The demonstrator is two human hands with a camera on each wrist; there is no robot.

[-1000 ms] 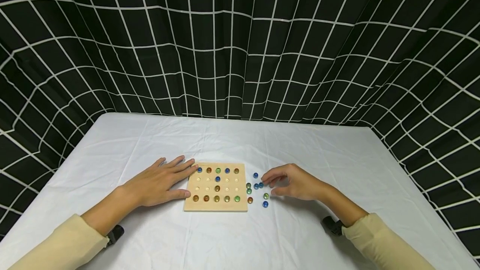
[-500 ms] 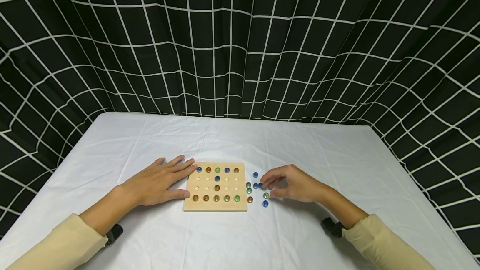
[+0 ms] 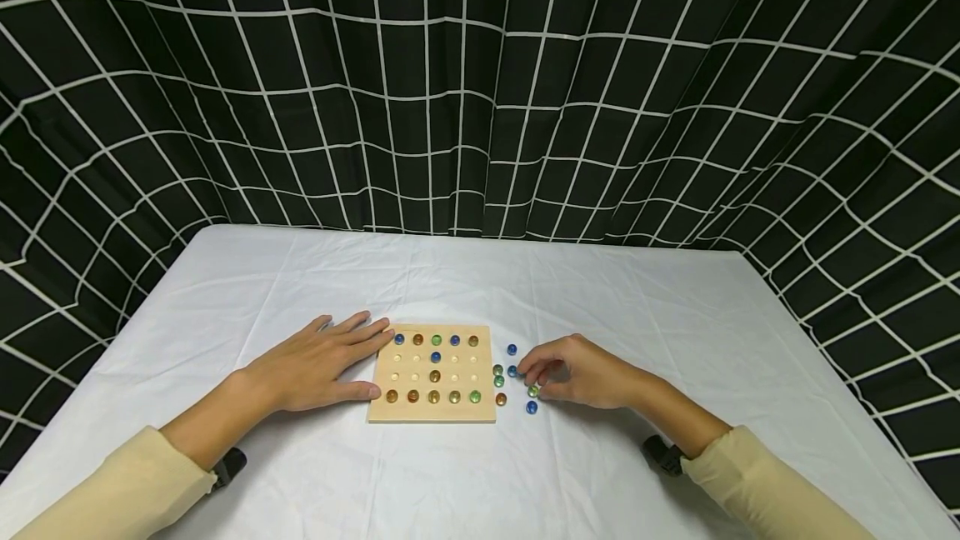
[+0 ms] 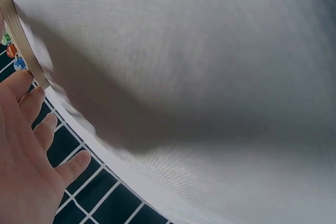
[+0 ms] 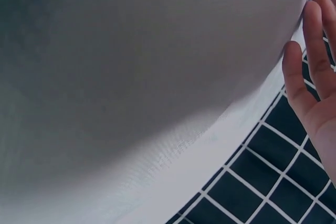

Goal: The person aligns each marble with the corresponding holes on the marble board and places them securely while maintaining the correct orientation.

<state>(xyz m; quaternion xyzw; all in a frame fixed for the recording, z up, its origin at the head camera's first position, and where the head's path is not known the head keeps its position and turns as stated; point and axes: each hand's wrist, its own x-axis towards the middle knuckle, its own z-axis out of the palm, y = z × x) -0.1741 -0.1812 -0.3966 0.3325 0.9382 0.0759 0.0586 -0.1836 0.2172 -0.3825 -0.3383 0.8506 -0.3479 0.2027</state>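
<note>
Glass marbles in blue, green and amber are lying loose on the white tablecloth (image 3: 600,290), gathered just off the fingertips of the right hand (image 3: 577,373), between it and the wooden board (image 3: 432,374). The right hand is curling its fingers down over this cluster: a blue marble (image 3: 513,371) is sitting right at the tips of the forefinger and thumb, seemingly touching them, though whether it is actually pinched cannot be told from the head view. A green marble (image 3: 532,391) is lying just under the same fingers, another blue marble (image 3: 531,407) is lying just nearer the person than the hand, and one more blue marble (image 3: 512,349) is sitting just beyond the fingertips. The right wrist view is showing only cloth, the grid-patterned curtain and part of the fingers. The left hand (image 3: 318,365) is resting flat on the cloth with straight fingers, its fingertips and thumb touching the board's left edge; the left wrist view is showing the same relaxed fingers beside the board's edge. The board is holding marbles in some of its hollows, along the rows farthest from and nearest to the person. No writing or label is showing anywhere.
</note>
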